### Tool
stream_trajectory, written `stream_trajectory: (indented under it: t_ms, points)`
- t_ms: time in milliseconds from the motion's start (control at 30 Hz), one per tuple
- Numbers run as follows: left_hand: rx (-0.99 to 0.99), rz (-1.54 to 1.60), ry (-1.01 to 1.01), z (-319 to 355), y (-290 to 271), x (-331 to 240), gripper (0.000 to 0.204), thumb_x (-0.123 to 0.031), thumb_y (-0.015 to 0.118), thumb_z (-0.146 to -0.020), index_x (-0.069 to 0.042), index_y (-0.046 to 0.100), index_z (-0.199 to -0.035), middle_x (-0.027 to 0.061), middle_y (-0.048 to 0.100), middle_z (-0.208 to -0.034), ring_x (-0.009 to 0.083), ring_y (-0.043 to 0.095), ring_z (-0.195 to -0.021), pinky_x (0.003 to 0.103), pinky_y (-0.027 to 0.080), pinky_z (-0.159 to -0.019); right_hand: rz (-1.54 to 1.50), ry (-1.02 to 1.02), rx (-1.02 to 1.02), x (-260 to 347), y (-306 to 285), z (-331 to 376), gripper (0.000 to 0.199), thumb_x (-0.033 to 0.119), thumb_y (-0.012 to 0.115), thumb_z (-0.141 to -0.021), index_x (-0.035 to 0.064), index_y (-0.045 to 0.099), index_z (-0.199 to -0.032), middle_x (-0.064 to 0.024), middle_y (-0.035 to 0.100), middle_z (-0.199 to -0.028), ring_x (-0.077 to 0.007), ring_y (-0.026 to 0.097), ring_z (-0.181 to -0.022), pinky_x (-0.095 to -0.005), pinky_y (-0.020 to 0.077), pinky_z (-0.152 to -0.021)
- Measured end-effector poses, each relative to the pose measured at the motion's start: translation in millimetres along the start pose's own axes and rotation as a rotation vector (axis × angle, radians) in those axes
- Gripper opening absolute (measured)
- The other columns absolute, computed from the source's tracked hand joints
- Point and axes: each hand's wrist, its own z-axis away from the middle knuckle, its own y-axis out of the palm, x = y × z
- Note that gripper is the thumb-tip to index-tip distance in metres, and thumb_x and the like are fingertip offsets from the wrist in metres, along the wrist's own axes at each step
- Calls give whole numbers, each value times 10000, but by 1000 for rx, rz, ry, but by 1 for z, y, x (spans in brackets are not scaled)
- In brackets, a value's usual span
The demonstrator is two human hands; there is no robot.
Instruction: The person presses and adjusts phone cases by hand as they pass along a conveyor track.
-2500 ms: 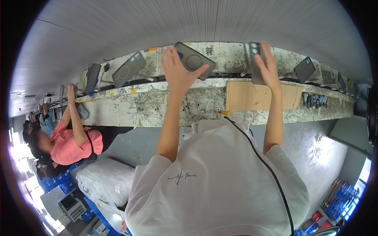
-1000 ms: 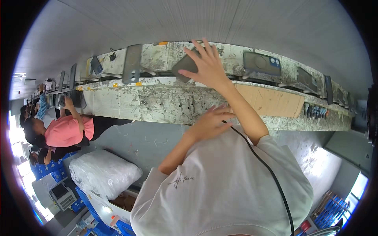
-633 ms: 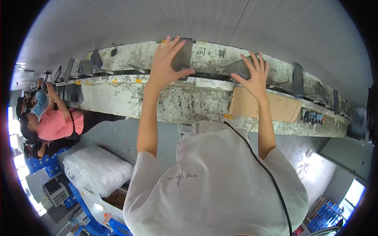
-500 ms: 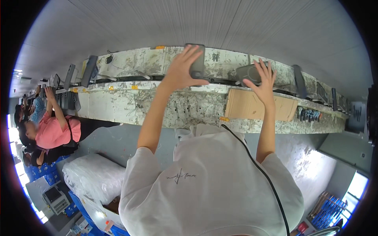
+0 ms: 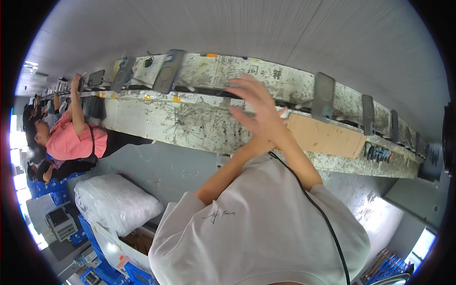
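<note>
My forearms cross over the front of the bench. The right hand (image 5: 259, 107) hovers above the dark slot along the bench, slightly blurred, fingers stretched and apart, holding nothing. The left hand (image 5: 263, 145) lies at the crossing, mostly hidden by the right; its fingers cannot be made out. Left of the hands, a grey phone case (image 5: 169, 72) with a ring on its back leans across the slot. To the right stands another grey phone case (image 5: 324, 95), apart from my fingers.
More phone cases line the slot, one at left (image 5: 123, 73) and one at right (image 5: 368, 114). A cardboard sheet (image 5: 327, 135) lies on the stained bench (image 5: 204, 118). Someone in a pink shirt (image 5: 71, 142) works at left. Behind is a plastic-wrapped bundle (image 5: 116, 202).
My hands, spread apart over two phone cases before, have come together and crossed. No case lies under them now; one shows farther left. The view has turned slightly.
</note>
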Motion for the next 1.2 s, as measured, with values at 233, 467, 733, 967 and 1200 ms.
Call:
stream_trajectory:
  t_ms: [233, 467, 733, 967, 1200]
  points:
    - [-130, -126, -222, 97, -72, 8, 296, -131, 704, -1080, -34, 755, -1354, 198, 764, -1367, 360, 726, -1297, 463, 545, -1110, 403, -125, 5, -53, 116, -82, 561, 515, 693, -1076, 142, 709, -1494, -167, 571, -1654, -429, 374, -1650, -683, 292, -1321]
    - [-494, -98, -357, 128, -135, -6, 245, -81, 693, -1084, -18, 778, -1305, 166, 809, -1181, 322, 773, -1086, 408, 575, -1011, 646, 2, 30, -86, 68, -38, 551, 524, 656, -1095, 189, 699, -1530, -168, 544, -1697, -417, 382, -1646, -653, 199, -1352]
    - [-532, -839, 294, 3, -244, -38, 346, 34, 758, -952, -89, 784, -1275, 113, 783, -1350, 384, 700, -1335, 497, 521, -1109, 626, 231, -38, -109, -43, 34, 560, 491, 735, -1054, 193, 721, -1527, -124, 580, -1694, -377, 387, -1664, -635, 173, -1365]
    - [-106, -1060, 242, -94, -204, 2, 534, -421, 566, -1145, -185, 601, -1623, 81, 514, -1748, 336, 407, -1666, 630, 352, -1319, -118, 466, -470, -81, -116, 66, 502, 358, 741, -1072, 97, 733, -1501, -142, 658, -1627, -333, 438, -1654, -537, 266, -1366]
    - [-207, -902, 306, -114, -89, -7, 620, -487, 576, -1138, -143, 560, -1653, 140, 382, -1827, 360, 324, -1705, 649, 217, -1369, -215, 268, -212, -3, -33, -15, 402, 183, 763, -1038, 57, 753, -1419, -134, 756, -1442, -332, 626, -1467, -471, 400, -1296]
